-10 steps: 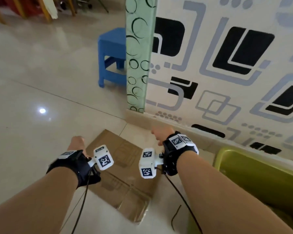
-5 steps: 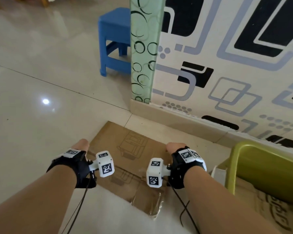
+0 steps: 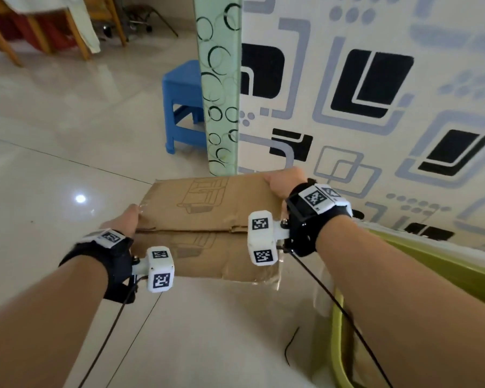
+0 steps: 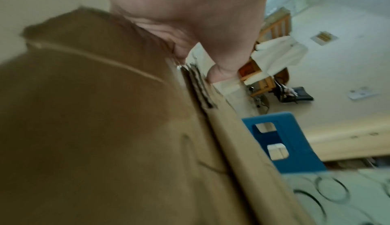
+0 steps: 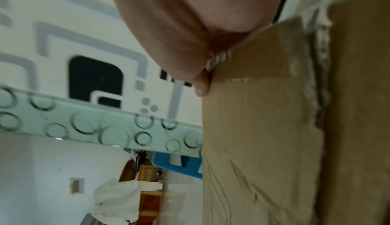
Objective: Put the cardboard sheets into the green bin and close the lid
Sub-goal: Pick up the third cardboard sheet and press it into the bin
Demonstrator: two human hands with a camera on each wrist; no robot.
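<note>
Now both hands [image 3: 123, 219] [image 3: 284, 184] grip the cardboard sheet [image 3: 207, 214], lifted off the floor [image 3: 53, 169].

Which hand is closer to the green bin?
Right. The right hand grips the cardboard sheet's edge on the side toward the green bin. The left hand grips the opposite edge, farther from the bin.
</note>
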